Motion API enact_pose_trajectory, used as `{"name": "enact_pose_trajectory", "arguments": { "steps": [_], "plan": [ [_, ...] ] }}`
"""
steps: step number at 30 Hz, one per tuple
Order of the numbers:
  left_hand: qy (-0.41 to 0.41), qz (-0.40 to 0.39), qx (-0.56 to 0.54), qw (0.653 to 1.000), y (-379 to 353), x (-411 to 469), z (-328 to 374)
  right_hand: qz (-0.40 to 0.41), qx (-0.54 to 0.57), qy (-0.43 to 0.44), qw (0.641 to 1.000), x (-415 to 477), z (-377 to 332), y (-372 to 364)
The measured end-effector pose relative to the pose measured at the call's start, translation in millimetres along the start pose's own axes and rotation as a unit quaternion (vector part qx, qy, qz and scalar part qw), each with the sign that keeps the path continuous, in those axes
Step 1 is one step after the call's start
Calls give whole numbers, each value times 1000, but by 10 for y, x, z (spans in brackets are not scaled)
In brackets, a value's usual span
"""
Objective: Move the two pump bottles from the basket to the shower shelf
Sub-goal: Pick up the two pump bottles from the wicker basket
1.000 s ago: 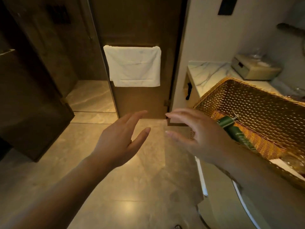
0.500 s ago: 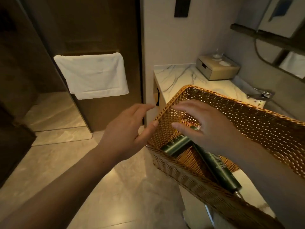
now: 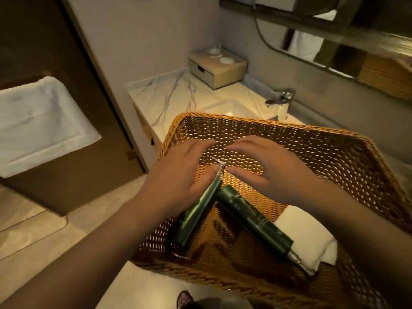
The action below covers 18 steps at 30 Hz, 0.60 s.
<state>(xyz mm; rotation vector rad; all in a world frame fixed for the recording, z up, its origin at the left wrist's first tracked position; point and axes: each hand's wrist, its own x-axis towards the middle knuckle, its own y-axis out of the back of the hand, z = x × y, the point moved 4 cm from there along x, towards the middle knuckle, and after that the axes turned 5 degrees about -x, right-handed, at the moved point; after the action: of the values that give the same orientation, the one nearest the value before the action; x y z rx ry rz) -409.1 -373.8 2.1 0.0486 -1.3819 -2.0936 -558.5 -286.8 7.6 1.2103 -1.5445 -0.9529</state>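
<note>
Beside marble counter [image 3: 178, 94], wicker basket [image 3: 289, 139], white towel [image 3: 38, 121]

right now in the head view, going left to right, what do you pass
white towel → left hand → left green bottle → right green bottle → folded white cloth in the basket

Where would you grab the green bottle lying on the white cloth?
Probably around the middle of its body. That pump bottle lies flat in the basket, its nozzle end resting on the folded cloth. Coming down from above with the right hand, fingers wrapping across the round barrel, avoids the thin pump tip.
</note>
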Motion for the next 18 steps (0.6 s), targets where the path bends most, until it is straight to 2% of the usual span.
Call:
{"name": "enact_pose_trajectory", "arguments": {
  "steps": [7,14,18],
  "plan": [
    [-67,-78,1,995,-286,333,-77,-27,-29,-68,997,-86,306,-130],
    [-90,-127,9,988,-582,387,-41,6,-6,-106,994,-394,522,-37],
    [-102,-202,-8,974,-812,386,37,-8,-2,-110,994,-558,705,33]
  ]
}}
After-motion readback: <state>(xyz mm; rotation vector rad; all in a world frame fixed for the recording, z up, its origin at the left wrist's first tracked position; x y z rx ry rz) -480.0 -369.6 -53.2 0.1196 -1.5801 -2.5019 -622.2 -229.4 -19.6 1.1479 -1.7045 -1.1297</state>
